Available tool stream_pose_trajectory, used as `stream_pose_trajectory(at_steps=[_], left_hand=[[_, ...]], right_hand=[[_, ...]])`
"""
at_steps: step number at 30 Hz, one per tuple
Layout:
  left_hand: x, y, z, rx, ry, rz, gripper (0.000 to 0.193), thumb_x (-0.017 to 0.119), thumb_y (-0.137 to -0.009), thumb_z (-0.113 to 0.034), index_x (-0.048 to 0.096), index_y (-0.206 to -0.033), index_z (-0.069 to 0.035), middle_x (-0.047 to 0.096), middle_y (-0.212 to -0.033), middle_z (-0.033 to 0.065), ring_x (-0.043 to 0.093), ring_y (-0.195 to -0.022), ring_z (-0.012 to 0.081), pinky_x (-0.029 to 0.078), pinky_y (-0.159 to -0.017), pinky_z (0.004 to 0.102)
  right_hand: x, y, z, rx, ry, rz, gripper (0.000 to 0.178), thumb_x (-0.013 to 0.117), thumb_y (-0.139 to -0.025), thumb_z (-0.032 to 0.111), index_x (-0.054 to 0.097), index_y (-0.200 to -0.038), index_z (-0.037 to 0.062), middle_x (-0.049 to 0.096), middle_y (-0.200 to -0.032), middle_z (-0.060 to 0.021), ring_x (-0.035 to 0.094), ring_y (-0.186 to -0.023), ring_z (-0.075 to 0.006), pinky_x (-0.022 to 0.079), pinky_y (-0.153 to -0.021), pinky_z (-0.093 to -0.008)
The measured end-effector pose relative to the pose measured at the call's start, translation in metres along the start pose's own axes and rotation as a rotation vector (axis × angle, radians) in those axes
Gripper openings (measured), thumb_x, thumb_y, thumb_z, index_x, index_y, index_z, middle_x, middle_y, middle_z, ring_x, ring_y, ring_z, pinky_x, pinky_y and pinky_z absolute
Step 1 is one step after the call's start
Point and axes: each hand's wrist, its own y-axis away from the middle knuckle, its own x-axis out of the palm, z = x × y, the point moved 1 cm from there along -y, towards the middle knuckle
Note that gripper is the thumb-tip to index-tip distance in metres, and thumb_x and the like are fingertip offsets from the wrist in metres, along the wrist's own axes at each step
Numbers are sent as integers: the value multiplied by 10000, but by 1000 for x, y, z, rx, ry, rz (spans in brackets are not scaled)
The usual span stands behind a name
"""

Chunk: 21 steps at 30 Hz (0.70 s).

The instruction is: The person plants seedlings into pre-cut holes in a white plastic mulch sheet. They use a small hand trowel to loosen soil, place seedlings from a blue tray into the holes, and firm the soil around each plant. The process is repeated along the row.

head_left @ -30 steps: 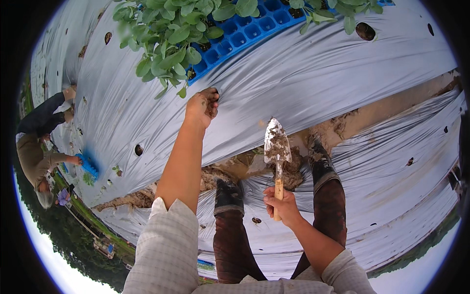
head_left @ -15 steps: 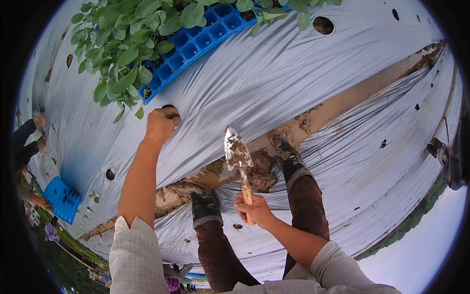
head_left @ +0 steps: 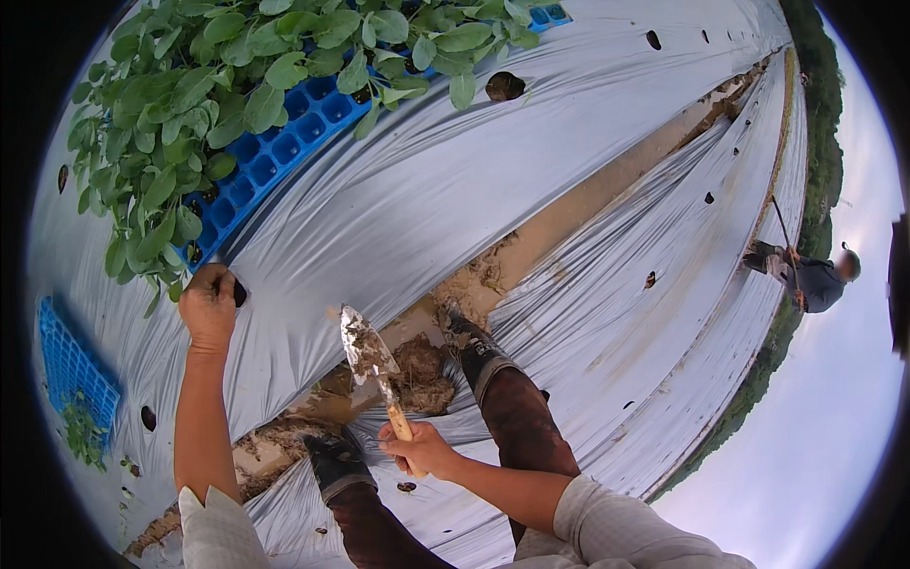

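Note:
My right hand (head_left: 417, 449) grips the wooden handle of a hand trowel (head_left: 368, 345). Its pointed metal blade is caked with mud and points away from me over the near edge of the plastic sheet. At the left, my left hand (head_left: 208, 305) is closed, its fingers curled beside a dark planting hole (head_left: 239, 293) in the pale plastic mulch (head_left: 370, 199). What those fingers hold, if anything, is hidden. Just beyond this hand lies the corner of a blue seedling tray (head_left: 254, 174), crowded with leafy green seedlings (head_left: 171, 123). Several of its front cells hold no plants.
Between the plastic-covered beds runs a muddy furrow (head_left: 569, 213) with brown water, where my boots (head_left: 474, 349) stand by a clod of mud (head_left: 423, 376). A second blue tray (head_left: 71, 365) lies at the left. Another person (head_left: 815, 275) works far right with a long-handled tool.
The view has swung right, so the tray, hands and trowel sit farther left in the picture. My left hand stays by the hole; my right still holds the trowel.

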Motion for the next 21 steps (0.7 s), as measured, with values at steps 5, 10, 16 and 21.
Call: stream_pose_trajectory(at_steps=[5, 10, 16, 21], left_hand=[[31, 19, 15, -155, 364, -292, 111, 637, -736, -3, 626, -843, -30, 627, -803, 46, 586, -631, 179, 465, -601, 275], [33, 40, 58, -125, 456, -285, 152, 588, -778, 59, 585, -924, 18, 572, -984, 57, 557, -819, 143, 450, -751, 246], [11, 139, -37, -224, 549, -127, 329, 552, -828, -22, 517, -1155, -23, 425, -1241, 96, 439, -1114, 205, 349, -909, 316], [17, 252, -90, -924, 1346, 507, 617, 735, -687, -250, 486, -1208, -33, 421, -1271, 51, 399, -1181, 207, 294, -987, 346]], right_hand=[[0, -1, -2, 9, -20, -3, 155, 649, -802, 132, 535, -880, 61, 503, -642, 4, 477, -451, -76, 378, -403, -223], [3, -1, -6, -2, -43, 24, 162, 648, -805, 135, 531, -900, 76, 500, -642, 11, 453, -443, -73, 363, -399, -224], [0, 5, -1, -120, 129, -42, 218, 639, -810, 108, 529, -993, 61, 492, -711, 15, 465, -496, -54, 362, -415, -209], [-5, 3, -15, -434, 801, -140, 320, 660, -751, 138, 509, -1019, 49, 565, -811, -107, 565, -674, -262, 457, -584, -339]])
